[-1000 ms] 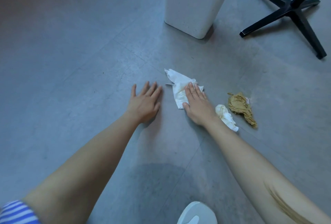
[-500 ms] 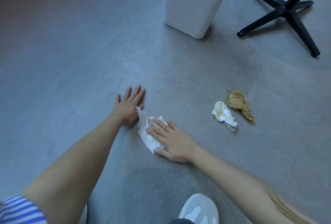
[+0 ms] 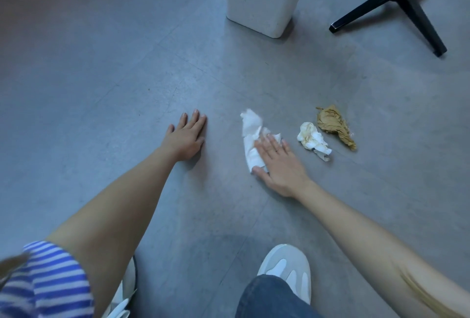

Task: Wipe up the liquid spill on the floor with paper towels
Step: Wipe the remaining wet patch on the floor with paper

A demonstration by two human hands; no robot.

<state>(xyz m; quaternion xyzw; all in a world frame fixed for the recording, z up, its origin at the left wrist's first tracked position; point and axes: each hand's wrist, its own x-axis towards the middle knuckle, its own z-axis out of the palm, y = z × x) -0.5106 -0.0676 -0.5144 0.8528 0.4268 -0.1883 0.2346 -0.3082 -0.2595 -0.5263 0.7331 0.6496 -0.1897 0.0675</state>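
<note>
Paper towel (image 3: 250, 137) now further right, under flat right hand (image 3: 279, 165); left hand (image 3: 185, 139) flat, empty

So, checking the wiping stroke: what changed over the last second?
The right hand, pressing the white paper towel flat, swept it to the left hand, then back toward the crumpled white wad. Left hand stayed on the grey floor; that wad and the brown soaked wad stayed put.
</note>
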